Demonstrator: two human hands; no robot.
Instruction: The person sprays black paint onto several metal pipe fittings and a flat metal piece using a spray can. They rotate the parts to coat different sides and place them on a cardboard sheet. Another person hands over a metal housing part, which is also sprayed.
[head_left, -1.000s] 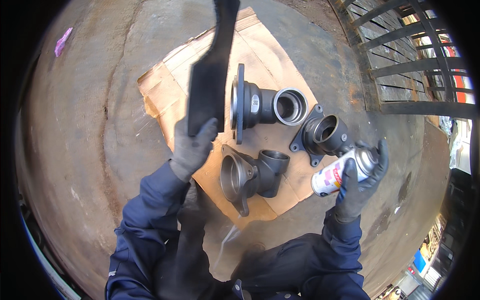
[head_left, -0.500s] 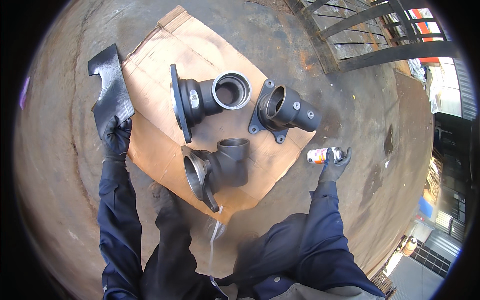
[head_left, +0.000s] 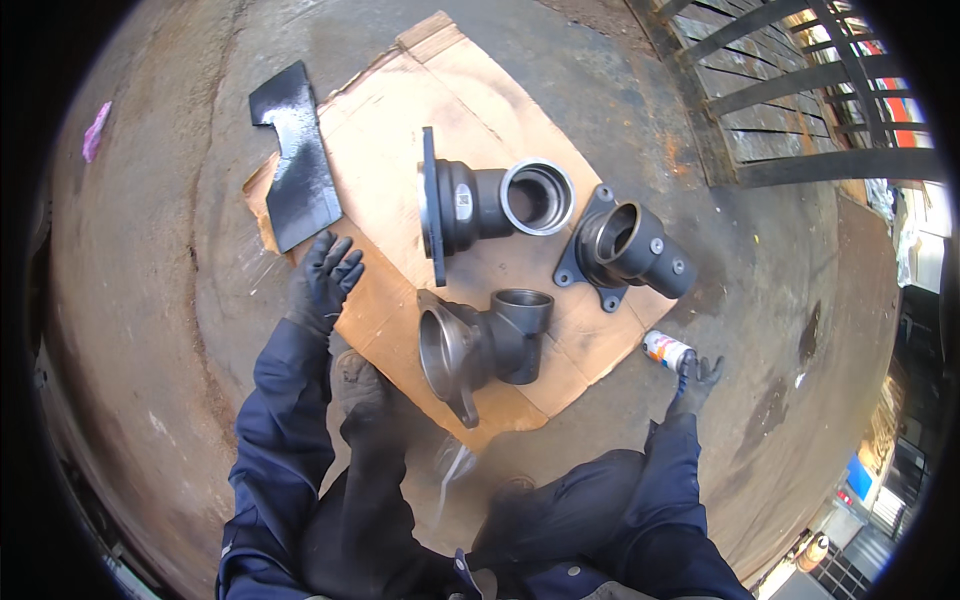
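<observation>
A flat black plate with a notch in one side lies across the cardboard's left edge. Just below its lower corner, my gloved left hand is open, fingers spread, apart from it. On the right, a white and orange spray can is beside my gloved right hand, whose fingers are stretched apart; they partly hide the can's end. Between my hands are three dark metal pipe fittings: a flanged elbow with a label, a square-flanged one, and a lower flanged elbow.
The fittings rest on a flattened cardboard sheet on the stained floor. A dark metal rack stands at the far right. Clear plastic lies near my feet, and a pink scrap is at the far left.
My left hand has let go of the black plate, which now lies down. My right hand's fingers have loosened from around the spray can. The whole view has shifted.
</observation>
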